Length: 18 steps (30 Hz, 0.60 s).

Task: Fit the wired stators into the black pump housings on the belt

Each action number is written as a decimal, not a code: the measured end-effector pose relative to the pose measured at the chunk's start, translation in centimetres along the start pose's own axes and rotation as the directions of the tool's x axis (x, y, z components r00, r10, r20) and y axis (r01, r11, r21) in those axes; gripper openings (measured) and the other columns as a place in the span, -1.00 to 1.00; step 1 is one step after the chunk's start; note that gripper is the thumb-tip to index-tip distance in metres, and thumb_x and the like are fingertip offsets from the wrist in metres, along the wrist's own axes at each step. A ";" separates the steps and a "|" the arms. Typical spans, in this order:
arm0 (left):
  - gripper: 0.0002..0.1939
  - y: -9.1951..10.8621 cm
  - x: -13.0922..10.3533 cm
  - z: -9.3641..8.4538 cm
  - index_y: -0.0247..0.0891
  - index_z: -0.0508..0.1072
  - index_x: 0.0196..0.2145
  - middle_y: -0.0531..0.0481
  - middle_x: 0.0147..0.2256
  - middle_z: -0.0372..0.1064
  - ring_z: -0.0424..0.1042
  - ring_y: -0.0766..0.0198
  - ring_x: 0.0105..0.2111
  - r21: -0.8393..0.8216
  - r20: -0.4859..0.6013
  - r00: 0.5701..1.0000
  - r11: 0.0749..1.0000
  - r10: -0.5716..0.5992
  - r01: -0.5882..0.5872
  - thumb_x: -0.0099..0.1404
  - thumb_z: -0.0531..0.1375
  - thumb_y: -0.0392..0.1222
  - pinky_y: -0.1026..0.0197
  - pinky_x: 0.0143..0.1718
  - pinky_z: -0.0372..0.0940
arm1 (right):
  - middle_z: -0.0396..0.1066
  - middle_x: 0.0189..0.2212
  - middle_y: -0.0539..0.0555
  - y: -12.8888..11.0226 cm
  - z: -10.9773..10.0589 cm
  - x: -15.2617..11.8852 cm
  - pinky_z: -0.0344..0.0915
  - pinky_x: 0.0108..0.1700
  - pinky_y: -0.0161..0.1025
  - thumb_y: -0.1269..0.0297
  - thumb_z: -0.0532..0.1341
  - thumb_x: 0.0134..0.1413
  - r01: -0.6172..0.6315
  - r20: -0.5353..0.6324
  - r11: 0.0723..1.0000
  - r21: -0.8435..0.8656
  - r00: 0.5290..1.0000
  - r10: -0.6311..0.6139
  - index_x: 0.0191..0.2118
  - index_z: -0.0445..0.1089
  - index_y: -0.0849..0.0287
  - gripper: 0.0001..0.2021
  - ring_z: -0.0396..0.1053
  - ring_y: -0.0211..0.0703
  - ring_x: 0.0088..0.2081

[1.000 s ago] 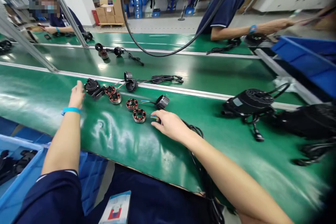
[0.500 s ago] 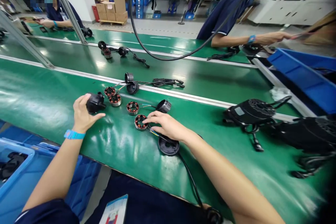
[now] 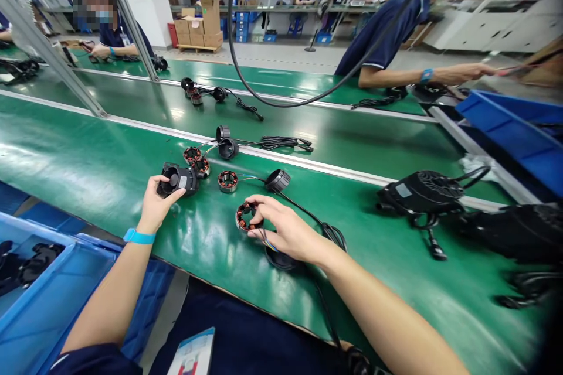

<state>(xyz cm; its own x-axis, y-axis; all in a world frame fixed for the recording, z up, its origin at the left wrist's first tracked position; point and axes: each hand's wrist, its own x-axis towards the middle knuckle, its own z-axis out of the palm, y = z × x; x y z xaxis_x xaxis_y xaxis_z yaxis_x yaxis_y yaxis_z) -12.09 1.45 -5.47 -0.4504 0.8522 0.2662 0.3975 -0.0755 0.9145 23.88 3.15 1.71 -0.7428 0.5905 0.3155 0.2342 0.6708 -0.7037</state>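
My left hand (image 3: 157, 205) grips a black motor housing (image 3: 179, 180), its round opening turned toward me. Between the fingers of my right hand (image 3: 281, 227) is a copper-wound stator ring (image 3: 246, 218), tilted up at its near side. Coloured wires run from that ring under my palm to a round black cap (image 3: 281, 259), partly hidden by the hand. Another stator ring (image 3: 227, 181) lies between my hands, wired to a black cap (image 3: 278, 180). Two more rings (image 3: 192, 156) sit just behind the housing, near two black caps (image 3: 228, 149).
Black assembled units (image 3: 420, 193) lie on the green table at right, before a blue bin (image 3: 514, 129). A metal rail (image 3: 308, 168) crosses behind the parts. Blue crates (image 3: 57, 281) stand at lower left. A cable hangs overhead; co-workers sit across the tables.
My left hand has closed on the housing and turned its opening toward me. My right hand has taken hold of the stator ring and tilted it. The camera view has shifted slightly.
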 end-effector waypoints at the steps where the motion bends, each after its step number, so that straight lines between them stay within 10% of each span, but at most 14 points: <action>1: -0.39 0.4 -0.3 0.2 -0.18 0.26 -0.15 -0.01 -0.18 0.36 0.44 0.15 -0.17 0.028 -0.033 0.999 1.000 0.010 -0.009 0.00 0.45 0.11 0.11 -0.07 0.34 | 0.35 0.15 0.24 -0.7 0.1 -0.6 0.36 0.18 -0.09 0.33 0.34 0.23 0.017 -0.056 0.999 -0.033 0.998 -0.019 -0.21 0.39 0.13 -0.89 0.39 -0.05 0.18; 5: -0.45 3.5 -2.4 0.9 -0.19 0.31 -0.21 0.00 -0.18 0.33 0.40 0.12 -0.15 0.263 -0.093 0.971 0.946 0.221 -0.190 -0.02 0.47 0.07 0.09 -0.06 0.31 | 0.33 0.17 0.26 -3.5 0.4 -2.5 0.40 0.16 -0.05 0.27 0.34 0.25 0.073 -0.293 0.982 -0.176 0.948 -0.123 -0.16 0.41 0.11 -0.88 0.41 -0.02 0.14; 11: -0.51 9.7 -7.9 4.0 -0.16 0.34 -0.14 -0.02 -0.17 0.40 0.45 0.11 -0.16 0.229 0.354 0.861 0.859 0.366 -0.459 0.07 0.43 0.00 0.10 -0.13 0.38 | 0.35 0.11 0.27 -6.0 0.8 -3.0 0.45 0.12 -0.02 0.25 0.36 0.24 0.118 -0.448 0.956 -0.269 0.863 -0.233 -0.15 0.40 0.11 -0.84 0.42 0.03 0.12; 14: -0.42 10.4 -9.9 6.3 -0.13 0.33 0.02 -0.07 -0.08 0.43 0.49 0.06 -0.09 0.131 0.487 0.807 0.886 0.333 -0.445 0.08 0.42 -0.07 0.04 -0.07 0.43 | 0.34 0.11 0.28 -5.3 1.4 -2.8 0.45 0.14 -0.03 0.23 0.31 0.28 0.068 -0.409 0.966 -0.249 0.897 -0.169 0.02 0.37 0.12 -0.74 0.40 0.02 0.14; 18: -0.05 9.9 -11.2 8.6 -0.10 0.12 0.32 -0.19 0.17 0.34 0.42 -0.07 0.14 0.106 0.427 0.857 0.925 0.289 -0.365 0.06 0.45 -0.07 -0.11 0.16 0.37 | 0.28 0.12 0.28 -3.8 1.7 -2.7 0.45 0.15 0.00 0.19 0.27 0.30 -0.065 -0.329 0.968 -0.244 0.944 -0.020 0.32 0.17 0.15 -0.45 0.36 0.05 0.15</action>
<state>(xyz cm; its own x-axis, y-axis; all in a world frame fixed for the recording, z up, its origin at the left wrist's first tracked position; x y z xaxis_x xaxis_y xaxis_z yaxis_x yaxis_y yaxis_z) 3.72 -4.42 -2.03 0.0704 0.9293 0.3625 0.6164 -0.3262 0.7167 23.94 -1.72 2.49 -0.4993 0.6919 0.5215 0.4276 0.7203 -0.5463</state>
